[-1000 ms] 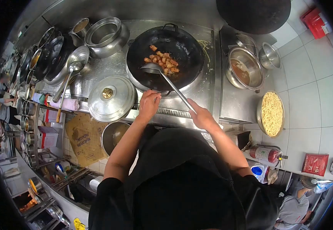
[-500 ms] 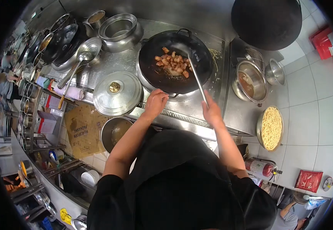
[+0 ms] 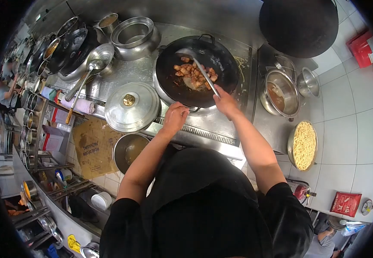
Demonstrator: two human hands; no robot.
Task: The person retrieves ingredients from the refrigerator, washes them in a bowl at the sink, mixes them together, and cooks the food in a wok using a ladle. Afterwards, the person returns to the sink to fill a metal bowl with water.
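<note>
A black wok [image 3: 169, 81] sits on the steel stove, with browned chunks of food [image 3: 195, 74], possibly meat, in a little bubbling liquid. My right hand [image 3: 227, 104] is closed around the handle of a metal ladle [image 3: 204, 73], whose bowl rests beyond the chunks on the wok's far left side. At the near rim, my left hand [image 3: 176, 118] has its fingers curled at the wok's small loop handle [image 3: 193, 109]; the fingertips are partly hidden. Left of that hand lies a domed metal lid [image 3: 132, 114] with a brass knob.
A steel pot [image 3: 119, 150] stands below the lid. On the left are a strainer [image 3: 102, 52] and a wide-rimmed pot [image 3: 132, 49]. To the right, a bowl of brown liquid [image 3: 276, 101] and a bowl of noodles [image 3: 304, 146]. Other people appear at the frame edges.
My right hand has moved left and up towards the wok, and the ladle bowl has swung left to the far side of the chunks. My left hand stays at the near rim.
</note>
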